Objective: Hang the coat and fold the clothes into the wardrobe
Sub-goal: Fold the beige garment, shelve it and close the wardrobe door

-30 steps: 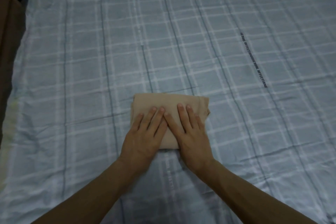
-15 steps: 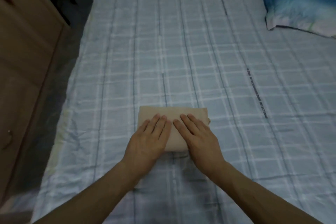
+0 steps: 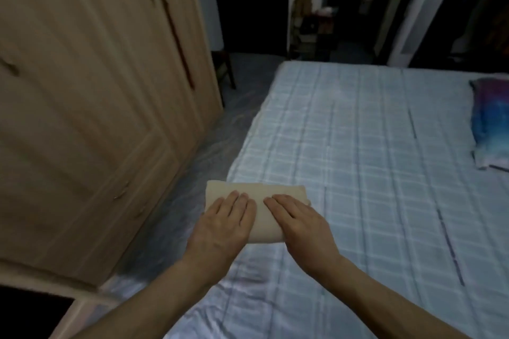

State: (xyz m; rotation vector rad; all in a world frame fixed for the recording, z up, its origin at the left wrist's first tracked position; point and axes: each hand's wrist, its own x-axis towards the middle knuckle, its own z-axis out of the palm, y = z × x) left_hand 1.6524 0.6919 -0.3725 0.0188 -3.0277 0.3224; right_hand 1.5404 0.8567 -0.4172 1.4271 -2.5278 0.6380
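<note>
A bed with a pale blue checked sheet carries the things. A folded beige cloth sits at its left edge. A blue pillow lies at the right.

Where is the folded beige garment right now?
In the head view, the folded beige garment sits low and centre under both hands, at the bed's left edge, nearest the wardrobe.
</note>
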